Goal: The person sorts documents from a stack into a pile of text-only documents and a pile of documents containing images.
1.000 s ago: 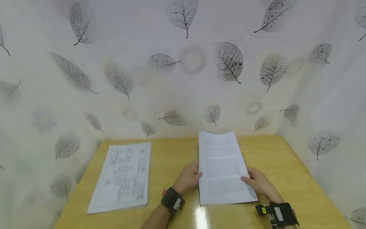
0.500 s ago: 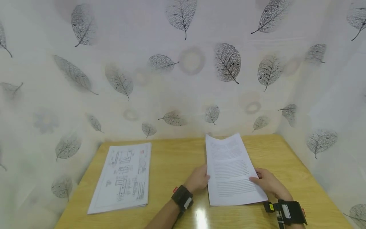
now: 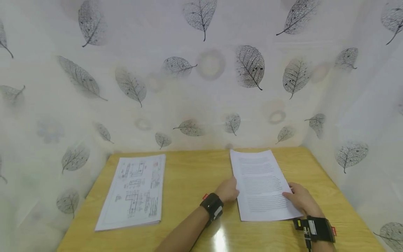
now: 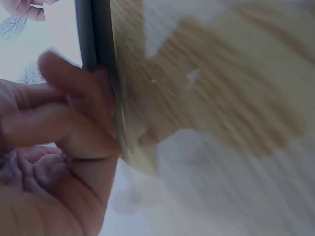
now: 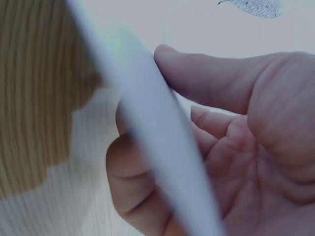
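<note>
A stack of printed paper (image 3: 261, 189) lies low over the right half of the table, its top sheet covered in lines of text. At its left edge my left hand (image 3: 228, 189) grips the sheets, thumb on top and fingers beneath. My right hand (image 3: 301, 198) pinches the opposite edge, the thumb over the print and the other fingers curled underneath. In the right wrist view the paper stack (image 5: 147, 118) shows edge-on between thumb and fingers. The left wrist view has the curled fingers of my left hand (image 4: 69, 132) right at the stack's dark, shaded edge (image 4: 96, 39).
A second paper stack (image 3: 130, 192), with technical drawings on top, rests at the left of the wooden table (image 3: 192, 168). Bare wood separates the two stacks. A leaf-patterned curtain (image 3: 195, 98) hangs behind the table and along both sides.
Both hands have carried the text stack to the right. Its raised, curved far end has come down flatter toward the table. The drawing stack stays in place.
</note>
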Demonstrator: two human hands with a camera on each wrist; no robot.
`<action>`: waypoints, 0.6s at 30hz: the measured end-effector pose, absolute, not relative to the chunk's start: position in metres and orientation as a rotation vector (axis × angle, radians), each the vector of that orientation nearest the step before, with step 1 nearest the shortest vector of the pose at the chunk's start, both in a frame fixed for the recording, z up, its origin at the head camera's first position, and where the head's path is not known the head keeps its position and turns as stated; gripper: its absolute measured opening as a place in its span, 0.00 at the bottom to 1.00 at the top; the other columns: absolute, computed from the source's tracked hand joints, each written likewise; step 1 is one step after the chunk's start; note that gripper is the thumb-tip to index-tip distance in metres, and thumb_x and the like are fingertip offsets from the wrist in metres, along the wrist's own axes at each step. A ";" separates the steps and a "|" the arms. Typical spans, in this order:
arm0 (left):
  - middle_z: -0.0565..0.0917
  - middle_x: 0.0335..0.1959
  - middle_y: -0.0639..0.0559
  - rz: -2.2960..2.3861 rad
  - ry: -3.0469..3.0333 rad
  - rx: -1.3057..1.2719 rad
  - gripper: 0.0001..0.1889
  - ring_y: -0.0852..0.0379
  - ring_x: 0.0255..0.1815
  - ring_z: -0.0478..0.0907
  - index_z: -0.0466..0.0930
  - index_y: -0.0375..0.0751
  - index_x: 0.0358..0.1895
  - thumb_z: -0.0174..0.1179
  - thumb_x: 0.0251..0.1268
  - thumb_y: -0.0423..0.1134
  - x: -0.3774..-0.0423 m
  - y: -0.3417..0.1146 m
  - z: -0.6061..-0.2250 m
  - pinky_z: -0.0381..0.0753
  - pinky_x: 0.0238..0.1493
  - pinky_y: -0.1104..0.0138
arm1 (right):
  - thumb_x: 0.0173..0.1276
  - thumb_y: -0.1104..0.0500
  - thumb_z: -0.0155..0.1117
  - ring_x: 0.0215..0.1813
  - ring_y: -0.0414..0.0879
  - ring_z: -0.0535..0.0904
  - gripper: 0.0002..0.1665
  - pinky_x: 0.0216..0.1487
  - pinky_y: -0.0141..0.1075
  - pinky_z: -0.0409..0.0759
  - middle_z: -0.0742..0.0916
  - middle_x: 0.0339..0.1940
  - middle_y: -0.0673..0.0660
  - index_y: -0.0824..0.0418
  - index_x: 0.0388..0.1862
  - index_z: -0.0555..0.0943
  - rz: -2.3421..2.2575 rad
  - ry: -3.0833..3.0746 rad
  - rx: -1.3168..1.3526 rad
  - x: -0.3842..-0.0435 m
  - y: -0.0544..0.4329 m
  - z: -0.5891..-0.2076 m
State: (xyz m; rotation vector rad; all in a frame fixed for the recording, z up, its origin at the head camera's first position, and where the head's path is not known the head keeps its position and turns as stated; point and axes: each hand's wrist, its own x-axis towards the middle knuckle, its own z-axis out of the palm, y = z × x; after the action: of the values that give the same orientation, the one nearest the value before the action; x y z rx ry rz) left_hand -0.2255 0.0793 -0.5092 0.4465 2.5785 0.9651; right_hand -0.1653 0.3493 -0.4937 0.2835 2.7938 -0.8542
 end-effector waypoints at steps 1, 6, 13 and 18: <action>0.74 0.22 0.49 0.947 2.583 0.443 0.13 0.56 0.17 0.69 0.75 0.30 0.49 0.58 0.63 0.30 -0.226 0.082 -0.508 0.65 0.18 0.68 | 0.70 0.61 0.58 0.50 0.66 0.79 0.30 0.50 0.57 0.76 0.77 0.55 0.80 0.81 0.63 0.66 -0.855 2.802 0.292 -0.165 0.350 -0.493; 0.76 0.19 0.49 0.881 2.605 0.394 0.09 0.55 0.16 0.70 0.76 0.31 0.44 0.58 0.61 0.28 -0.227 0.087 -0.503 0.64 0.18 0.69 | 0.70 0.64 0.56 0.53 0.67 0.78 0.32 0.53 0.60 0.75 0.74 0.60 0.81 0.81 0.67 0.62 -0.882 2.791 0.306 -0.167 0.347 -0.492; 0.76 0.18 0.49 0.918 2.602 0.340 0.09 0.56 0.13 0.73 0.77 0.29 0.44 0.59 0.61 0.27 -0.228 0.087 -0.502 0.65 0.16 0.70 | 0.70 0.65 0.53 0.53 0.64 0.77 0.30 0.56 0.61 0.73 0.73 0.62 0.81 0.80 0.67 0.62 -0.870 2.792 0.303 -0.171 0.343 -0.492; 0.76 0.16 0.49 0.909 2.637 0.364 0.05 0.56 0.12 0.72 0.76 0.31 0.39 0.59 0.60 0.26 -0.229 0.080 -0.505 0.65 0.14 0.70 | 0.71 0.66 0.53 0.50 0.60 0.78 0.30 0.53 0.58 0.75 0.74 0.62 0.80 0.80 0.67 0.63 -0.851 2.791 0.267 -0.173 0.338 -0.494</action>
State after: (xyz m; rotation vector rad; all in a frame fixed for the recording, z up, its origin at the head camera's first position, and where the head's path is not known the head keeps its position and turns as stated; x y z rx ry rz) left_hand -0.2291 0.0801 -0.5045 0.3643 2.6370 0.9089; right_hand -0.1735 0.3384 -0.4941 0.2674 2.7912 -0.8509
